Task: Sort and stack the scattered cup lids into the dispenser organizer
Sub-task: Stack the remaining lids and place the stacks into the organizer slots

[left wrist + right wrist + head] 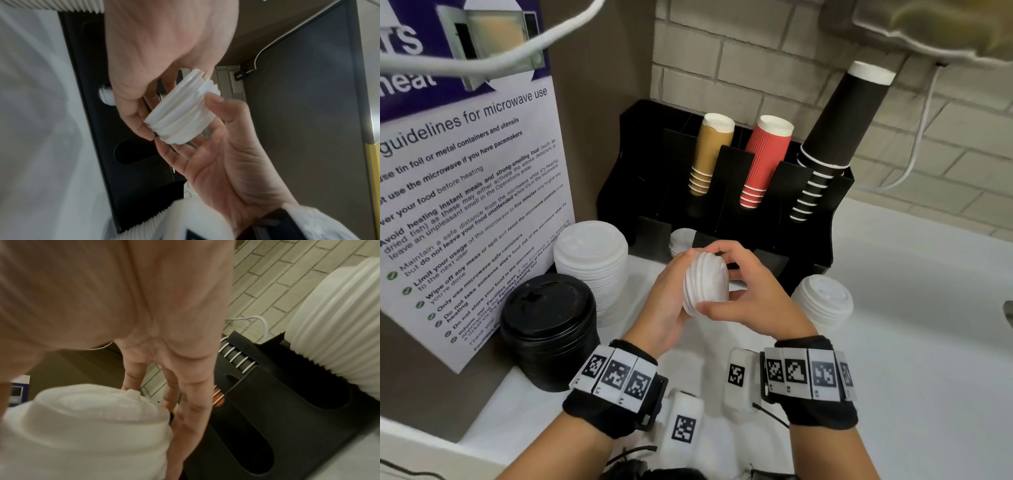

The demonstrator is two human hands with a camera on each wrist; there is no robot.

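Holding a short stack of small white lids (705,286) between both hands, above the counter (911,308) just in front of the black organizer (808,246) — left hand (664,305) cups the rim side, right hand (743,291) curls thumb and fingers round the domed side. The stack lies on its side, rims uneven in the left wrist view, so the lids are probably not fully nested. Square them first: press the two palms together lightly, rotate till the rims sit flush. Then tip the stack to match the lids already in the front slot (683,240) — likely the same size, though the slot is half hidden. Large white lids (590,260), black lids (548,325) and another white stack (822,301) wait on the counter.
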